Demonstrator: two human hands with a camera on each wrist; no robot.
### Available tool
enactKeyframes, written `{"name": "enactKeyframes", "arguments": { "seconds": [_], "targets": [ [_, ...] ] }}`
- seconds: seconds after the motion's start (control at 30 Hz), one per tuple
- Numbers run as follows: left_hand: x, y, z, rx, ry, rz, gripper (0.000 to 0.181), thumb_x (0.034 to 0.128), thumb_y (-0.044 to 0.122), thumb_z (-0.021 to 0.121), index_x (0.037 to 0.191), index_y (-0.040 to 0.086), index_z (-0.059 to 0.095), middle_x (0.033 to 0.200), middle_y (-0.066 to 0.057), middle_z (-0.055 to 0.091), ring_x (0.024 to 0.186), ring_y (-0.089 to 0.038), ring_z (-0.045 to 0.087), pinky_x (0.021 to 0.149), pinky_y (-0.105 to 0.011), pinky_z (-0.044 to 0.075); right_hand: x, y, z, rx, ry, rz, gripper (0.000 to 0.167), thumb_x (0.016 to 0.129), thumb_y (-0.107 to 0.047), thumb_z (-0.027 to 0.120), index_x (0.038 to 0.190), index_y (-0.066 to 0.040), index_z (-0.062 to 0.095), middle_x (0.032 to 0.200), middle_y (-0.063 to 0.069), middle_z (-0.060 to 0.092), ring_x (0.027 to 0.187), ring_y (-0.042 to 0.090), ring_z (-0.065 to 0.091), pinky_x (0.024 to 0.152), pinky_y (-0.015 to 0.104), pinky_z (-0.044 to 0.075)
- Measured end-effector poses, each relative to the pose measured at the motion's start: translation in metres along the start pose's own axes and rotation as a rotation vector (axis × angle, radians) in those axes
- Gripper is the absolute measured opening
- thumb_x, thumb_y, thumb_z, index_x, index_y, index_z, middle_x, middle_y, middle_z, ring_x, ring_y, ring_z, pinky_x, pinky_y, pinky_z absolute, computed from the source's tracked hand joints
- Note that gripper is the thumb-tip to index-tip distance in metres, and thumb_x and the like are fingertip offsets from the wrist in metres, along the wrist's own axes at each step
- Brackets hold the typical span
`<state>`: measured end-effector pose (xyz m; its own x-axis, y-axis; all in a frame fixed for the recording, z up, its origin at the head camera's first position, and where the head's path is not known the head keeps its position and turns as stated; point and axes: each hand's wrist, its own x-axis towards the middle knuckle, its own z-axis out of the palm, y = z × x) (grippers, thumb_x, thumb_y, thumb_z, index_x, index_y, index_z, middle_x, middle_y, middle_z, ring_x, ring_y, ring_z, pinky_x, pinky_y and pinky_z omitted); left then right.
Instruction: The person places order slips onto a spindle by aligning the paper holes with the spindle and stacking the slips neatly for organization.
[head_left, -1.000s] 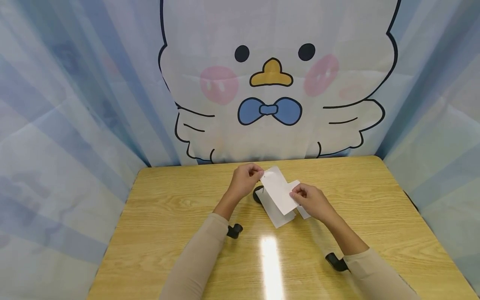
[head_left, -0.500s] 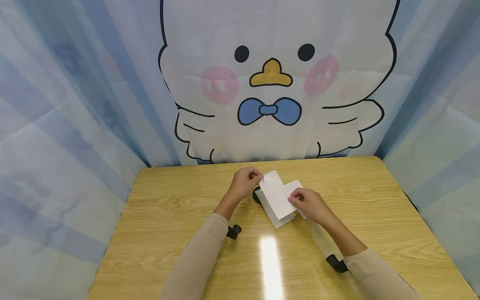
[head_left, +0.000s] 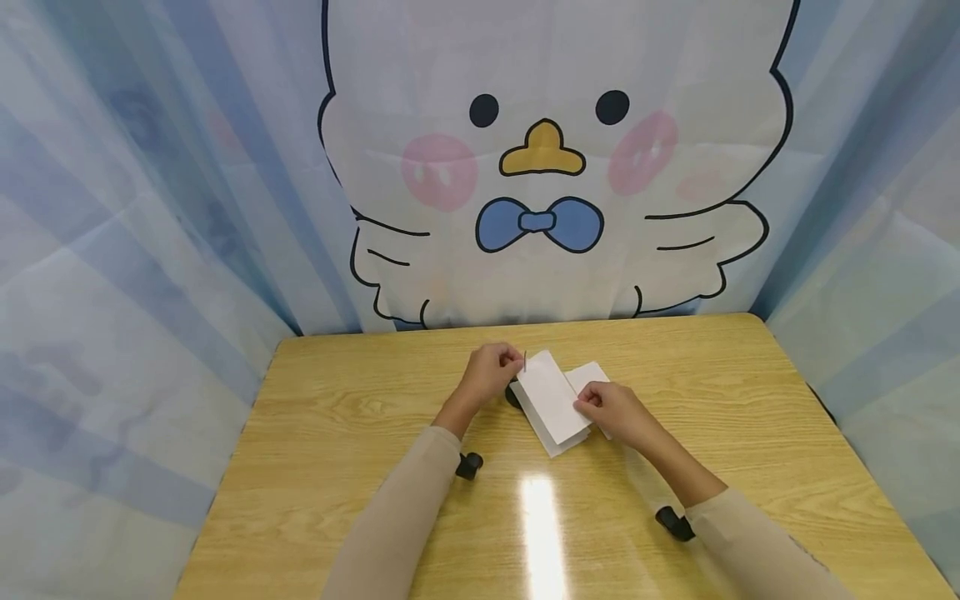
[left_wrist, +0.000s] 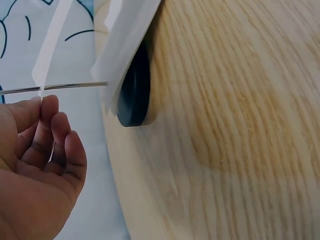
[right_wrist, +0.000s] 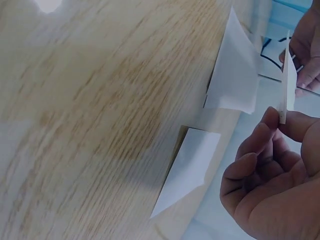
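Observation:
A paper spike with a thin metal rod (left_wrist: pixel 75 85) and a round black base (left_wrist: pixel 135 95) stands on the table. My left hand (head_left: pixel 487 369) pinches one corner of a white paper slip (head_left: pixel 551 396) between thumb and fingertip. The rod passes through the slip at that corner, its tip showing above. On the slip's other side, my right hand (head_left: pixel 615 408) pinches the edge. Lower on the rod, near the base, sits more white paper (left_wrist: pixel 130 40), apart from the held slip. Another white slip (right_wrist: pixel 190 165) lies on the table beside the spike, partly hidden in the head view.
The wooden table (head_left: pixel 360 500) ends at a curtain (head_left: pixel 555 275) printed with a cartoon bird. Black wrist devices are visible at the left wrist (head_left: pixel 469 465) and the right wrist (head_left: pixel 675 523).
Both hands have lowered the slip along the rod, so more of the rod's tip now sticks out above it. The paper on the base has stayed in place.

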<state>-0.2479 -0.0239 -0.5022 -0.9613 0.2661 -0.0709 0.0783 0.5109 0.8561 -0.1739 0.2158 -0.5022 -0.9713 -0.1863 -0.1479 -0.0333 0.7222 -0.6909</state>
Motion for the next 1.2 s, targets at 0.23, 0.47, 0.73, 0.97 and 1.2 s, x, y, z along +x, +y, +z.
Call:
{"name": "enactKeyframes", "arguments": {
  "seconds": [0.23, 0.47, 0.73, 0.97, 1.2],
  "targets": [
    [0.0, -0.011, 0.007, 0.031, 0.003, -0.001, 0.013, 0.1032, 0.017, 0.065, 0.096, 0.01, 0.073, 0.084, -0.002, 0.066, 0.073, -0.014, 0.057, 0.061, -0.025, 0.048, 0.003, 0.005, 0.005, -0.025, -0.012, 0.0, 0.016, 0.099, -0.017, 0.07, 0.088, -0.007, 0.068, 0.078, 0.002, 0.062, 0.069, 0.014, 0.053, 0.063, 0.025, 0.044],
    [0.001, -0.02, 0.012, 0.077, 0.002, 0.025, 0.013, 0.1034, 0.015, 0.064, 0.097, 0.008, 0.073, 0.083, -0.003, 0.064, 0.07, -0.013, 0.053, 0.06, -0.023, 0.045, 0.004, 0.009, 0.012, -0.052, -0.003, -0.005, 0.017, 0.097, -0.018, 0.072, 0.084, -0.008, 0.067, 0.076, 0.001, 0.062, 0.069, 0.014, 0.052, 0.063, 0.025, 0.042],
    [0.0, -0.023, 0.018, 0.126, 0.002, 0.031, 0.012, 0.1027, 0.013, 0.065, 0.096, 0.007, 0.073, 0.084, -0.003, 0.065, 0.073, -0.012, 0.055, 0.062, -0.023, 0.046, 0.005, 0.013, 0.019, -0.085, 0.005, 0.019, 0.019, 0.095, -0.019, 0.074, 0.08, -0.01, 0.066, 0.073, -0.001, 0.06, 0.067, 0.014, 0.051, 0.062, 0.027, 0.042],
    [-0.001, -0.026, 0.023, 0.115, 0.016, 0.031, 0.01, 0.1009, 0.012, 0.067, 0.094, 0.007, 0.072, 0.083, -0.004, 0.065, 0.072, -0.012, 0.056, 0.061, -0.023, 0.048, 0.005, 0.013, 0.022, -0.137, 0.013, -0.001, 0.021, 0.094, -0.018, 0.075, 0.077, -0.011, 0.064, 0.071, -0.002, 0.059, 0.065, 0.013, 0.051, 0.061, 0.027, 0.042],
    [-0.001, -0.025, 0.026, 0.147, 0.021, 0.027, 0.01, 0.1008, 0.013, 0.068, 0.093, 0.007, 0.071, 0.083, -0.004, 0.065, 0.073, -0.012, 0.056, 0.063, -0.025, 0.048, 0.005, 0.013, 0.024, -0.199, 0.022, 0.015, 0.023, 0.094, -0.02, 0.075, 0.076, -0.013, 0.064, 0.07, -0.003, 0.059, 0.064, 0.013, 0.051, 0.06, 0.028, 0.041]
  ]
}}
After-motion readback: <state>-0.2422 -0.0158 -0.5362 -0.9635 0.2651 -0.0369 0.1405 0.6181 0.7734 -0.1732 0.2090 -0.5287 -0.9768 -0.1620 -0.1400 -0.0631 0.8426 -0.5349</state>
